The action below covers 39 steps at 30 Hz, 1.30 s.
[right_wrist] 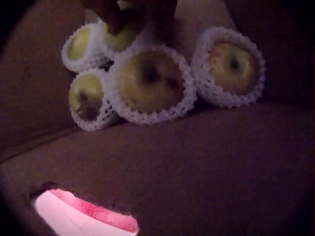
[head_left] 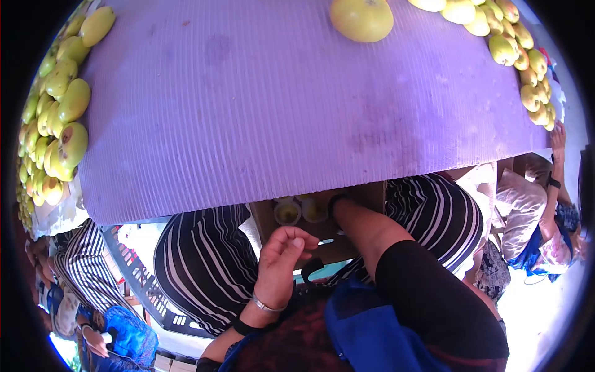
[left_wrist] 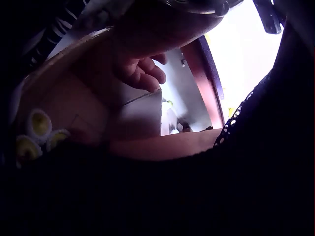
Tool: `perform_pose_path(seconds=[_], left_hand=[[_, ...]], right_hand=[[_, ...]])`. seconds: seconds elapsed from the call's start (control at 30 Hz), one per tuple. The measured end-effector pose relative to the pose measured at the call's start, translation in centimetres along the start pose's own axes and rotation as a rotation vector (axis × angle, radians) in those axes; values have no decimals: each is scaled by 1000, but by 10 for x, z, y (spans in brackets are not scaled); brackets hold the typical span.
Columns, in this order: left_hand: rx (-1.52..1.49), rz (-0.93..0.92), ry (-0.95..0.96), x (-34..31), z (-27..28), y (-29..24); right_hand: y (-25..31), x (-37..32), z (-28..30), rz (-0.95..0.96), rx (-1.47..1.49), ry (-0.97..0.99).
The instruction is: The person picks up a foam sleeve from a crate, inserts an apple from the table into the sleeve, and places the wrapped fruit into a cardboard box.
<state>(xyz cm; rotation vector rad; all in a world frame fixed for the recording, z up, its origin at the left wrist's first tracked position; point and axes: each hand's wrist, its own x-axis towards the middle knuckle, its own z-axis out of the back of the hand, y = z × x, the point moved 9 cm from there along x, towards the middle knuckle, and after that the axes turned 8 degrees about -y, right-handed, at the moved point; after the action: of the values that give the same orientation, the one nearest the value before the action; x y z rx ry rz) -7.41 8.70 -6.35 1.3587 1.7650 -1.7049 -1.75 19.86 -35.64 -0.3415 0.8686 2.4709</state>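
Note:
A cardboard box [head_left: 265, 217] stands between the person's knees, below the table edge. Inside it are several apples in white foam nets, one a yellowish apple [right_wrist: 150, 81] in the right wrist view. The right arm reaches into the box, its hand hidden in the head view. In the right wrist view, dark fingers of the right hand [right_wrist: 161, 17] come down at the top on either side of a green netted apple [right_wrist: 120, 38] and grip it. Near the box's close side hovers the left hand [head_left: 280, 254], fingers loosely bent, holding nothing.
A ridged purple-looking sheet [head_left: 279, 111] covers the table. Bare green apples [head_left: 62, 124] are heaped at its left side, yellow-green apples [head_left: 503, 49] at the right, and one large apple [head_left: 362, 18] at the back. A grey plastic crate [head_left: 155, 297] stands left of the knees. Other people sit both sides.

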Motion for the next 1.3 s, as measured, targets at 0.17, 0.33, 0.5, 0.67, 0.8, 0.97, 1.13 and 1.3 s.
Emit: perform_pose_path(seconds=[0.17, 0.33, 0.5, 0.67, 0.8, 0.97, 1.13, 1.3], left_hand=[[15, 13, 27, -1, -3, 0], [3, 11, 60, -5, -4, -2], [21, 3, 75, -11, -5, -1], [54, 13, 112, -13, -7, 4], [97, -32, 222, -14, -16, 4], [138, -154, 380, -16, -31, 10], [98, -235, 628, -69, -26, -16], [-238, -611, 672, -150, 37, -91]], right_hand=[[-1, 2, -1, 42, -29, 6], [7, 12, 4, 144, -97, -52], [12, 15, 21, -86, -56, 218], [-7, 19, 16, -66, 141, 36], [-12, 40, -6, 201, -242, 163], [103, 26, 90, 228, -181, 162], [189, -22, 163, -77, 395, 145], [239, -93, 225, 70, 877, 259]])
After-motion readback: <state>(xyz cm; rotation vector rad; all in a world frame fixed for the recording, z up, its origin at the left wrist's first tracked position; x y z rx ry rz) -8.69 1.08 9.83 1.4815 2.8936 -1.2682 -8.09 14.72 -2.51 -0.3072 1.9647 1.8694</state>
